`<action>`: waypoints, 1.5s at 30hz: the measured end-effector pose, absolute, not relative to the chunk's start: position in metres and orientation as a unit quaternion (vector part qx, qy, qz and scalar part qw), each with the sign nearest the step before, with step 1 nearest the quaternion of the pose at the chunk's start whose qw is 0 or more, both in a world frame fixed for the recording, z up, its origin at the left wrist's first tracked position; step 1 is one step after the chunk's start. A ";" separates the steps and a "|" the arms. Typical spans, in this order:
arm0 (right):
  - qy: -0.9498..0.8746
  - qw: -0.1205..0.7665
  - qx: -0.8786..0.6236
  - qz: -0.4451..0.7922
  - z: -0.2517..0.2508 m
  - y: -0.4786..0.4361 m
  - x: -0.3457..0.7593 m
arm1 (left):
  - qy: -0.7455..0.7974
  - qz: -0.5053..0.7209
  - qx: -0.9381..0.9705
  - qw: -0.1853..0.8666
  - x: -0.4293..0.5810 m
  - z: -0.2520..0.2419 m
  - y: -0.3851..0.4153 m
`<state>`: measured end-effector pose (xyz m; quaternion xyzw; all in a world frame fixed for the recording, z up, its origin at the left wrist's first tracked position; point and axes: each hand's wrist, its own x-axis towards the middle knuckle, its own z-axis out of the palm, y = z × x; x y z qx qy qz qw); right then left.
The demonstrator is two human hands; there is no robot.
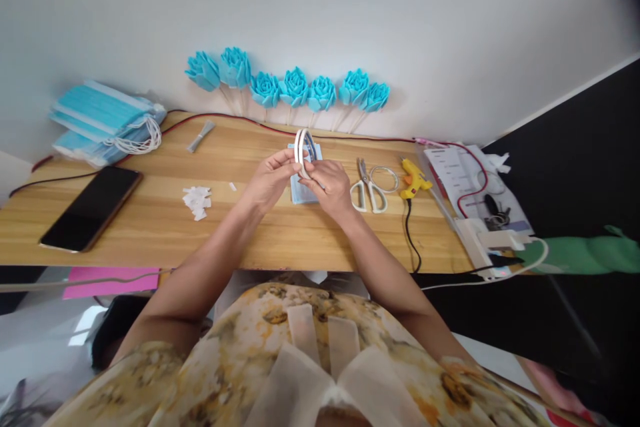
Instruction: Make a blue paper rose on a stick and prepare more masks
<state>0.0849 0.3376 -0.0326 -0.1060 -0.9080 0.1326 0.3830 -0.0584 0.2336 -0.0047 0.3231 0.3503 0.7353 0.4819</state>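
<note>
1. Left hand: fingertips pinched on the white hoop; a slack grip could drop it.
2. White hoop, one: between the hands, above the pale-blue sheet; uneven pull might twist it. Stands roughly upright, nearly edge-on to the person; round, so no clear long axis.
3. Right hand: fingers closed on the hoop's lower right, near the left hand.

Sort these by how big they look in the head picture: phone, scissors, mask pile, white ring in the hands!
1. Mask pile
2. Phone
3. Scissors and white ring: can't rank; the ring is held nearer the camera.
</note>
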 end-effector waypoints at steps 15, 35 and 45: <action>-0.904 0.394 -0.109 0.122 -0.033 0.335 0.085 | 0.355 0.739 0.323 0.473 -0.056 -0.002 0.233; -0.907 0.374 -0.135 0.138 -0.034 0.336 0.086 | 0.356 0.734 0.329 0.475 -0.058 -0.004 0.232; -0.908 0.380 -0.120 0.129 -0.035 0.336 0.084 | 0.365 0.730 0.319 0.481 -0.060 -0.003 0.234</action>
